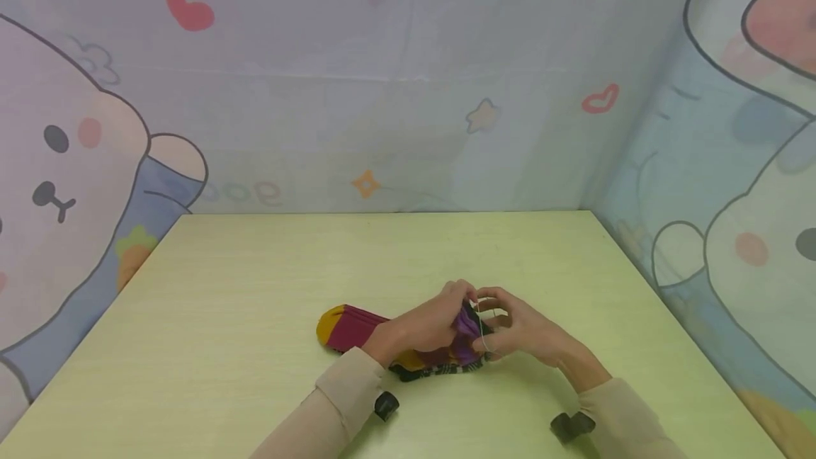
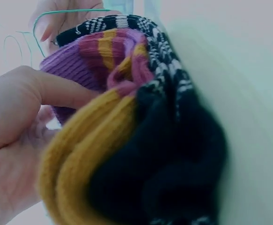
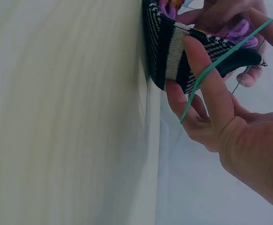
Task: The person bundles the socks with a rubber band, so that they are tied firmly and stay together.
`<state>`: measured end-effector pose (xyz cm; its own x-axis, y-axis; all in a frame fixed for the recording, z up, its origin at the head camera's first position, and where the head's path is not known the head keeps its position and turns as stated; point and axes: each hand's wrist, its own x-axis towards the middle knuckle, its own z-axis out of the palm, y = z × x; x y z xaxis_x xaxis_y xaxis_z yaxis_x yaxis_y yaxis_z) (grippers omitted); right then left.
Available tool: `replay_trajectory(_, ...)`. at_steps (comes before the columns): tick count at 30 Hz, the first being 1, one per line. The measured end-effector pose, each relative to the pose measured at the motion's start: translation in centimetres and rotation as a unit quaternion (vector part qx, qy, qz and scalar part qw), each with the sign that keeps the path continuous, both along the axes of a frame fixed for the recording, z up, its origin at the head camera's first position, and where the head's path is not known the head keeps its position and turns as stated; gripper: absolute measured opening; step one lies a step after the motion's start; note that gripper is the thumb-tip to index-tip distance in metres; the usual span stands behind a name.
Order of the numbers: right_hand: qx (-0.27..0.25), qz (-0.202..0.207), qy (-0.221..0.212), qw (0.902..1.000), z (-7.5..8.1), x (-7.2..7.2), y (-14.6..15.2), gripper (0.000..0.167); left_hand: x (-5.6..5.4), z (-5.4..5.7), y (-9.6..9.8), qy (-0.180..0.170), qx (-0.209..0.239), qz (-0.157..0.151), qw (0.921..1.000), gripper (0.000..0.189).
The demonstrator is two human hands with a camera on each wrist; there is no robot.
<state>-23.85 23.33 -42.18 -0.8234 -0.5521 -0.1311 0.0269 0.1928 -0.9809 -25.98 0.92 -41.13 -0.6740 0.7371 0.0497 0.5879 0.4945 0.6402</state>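
A bundle of knitted socks lies in front of me: a maroon sock (image 1: 358, 326) with a mustard toe, and a black-and-white patterned sock (image 3: 176, 51). Purple ribbed cuffs (image 2: 73, 65) show at the end near my right hand. My left hand (image 1: 427, 323) grips the bundle close to the cuffs, its thumb over the knit in the left wrist view. At the cuff end is my right hand (image 1: 525, 328), its curved fingers holding a thin green rubber band (image 3: 220, 60) stretched across them. Two of its fingertips meet the patterned knit in the right wrist view.
The socks lie on a pale wooden table (image 1: 274, 268). A printed cloth backdrop (image 1: 306, 126) with hearts and cartoon animals stands behind it and along both sides. Black wrist straps (image 1: 386, 406) show at my sleeves.
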Motion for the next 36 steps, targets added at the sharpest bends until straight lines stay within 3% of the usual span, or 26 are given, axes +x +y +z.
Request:
replay_trajectory(8, 0.023, -0.01, 0.013, 0.9996, 0.0, 0.0, -0.2, 0.088, 0.0, -0.9, 0.6, -0.008, 0.016, 0.088, 0.9959, 0.07)
replay_trajectory(13, 0.029, -0.008, 0.029, 0.9991, 0.1, 0.0, -0.2, 0.088, 0.3, -1.2, 1.1, -0.007, 0.025, 0.168, 0.9854, 0.076)
replay_trajectory(17, 0.034, -0.004, 0.04, 0.9986, 0.1, 0.0, -0.2, 0.088, 0.5, -1.2, 1.3, -0.012, 0.029, 0.203, 0.9786, 0.073)
replay_trajectory(22, 0.041, -0.004, 0.058, 0.9974, 0.1, -0.1, -0.4, 0.088, 0.6, -1.3, 1.4, 0.03, -0.001, 0.204, 0.9786, 0.045)
replay_trajectory(25, 0.044, -0.006, 0.068, 0.9967, 0.0, -0.1, -0.4, 0.088, 0.5, -1.2, 1.3, 0.071, -0.028, 0.19, 0.9789, 0.033)
replay_trajectory(27, 0.046, -0.006, 0.075, 0.9961, 0.0, -0.1, -0.4, 0.088, 0.3, -1.1, 1.1, 0.079, -0.03, 0.173, 0.9813, 0.03)
replay_trajectory(32, 0.059, -0.005, 0.089, 0.9943, 0.0, -0.1, -0.4, 0.089, 0.0, -0.4, 0.3, 0.02, 0.001, 0.13, 0.9914, 0.033)
replay_trajectory(36, 0.071, -0.003, 0.091, 0.9934, 0.1, -0.1, -0.4, 0.092, -0.1, -0.3, 0.1, -0.031, 0.027, 0.128, 0.991, 0.038)
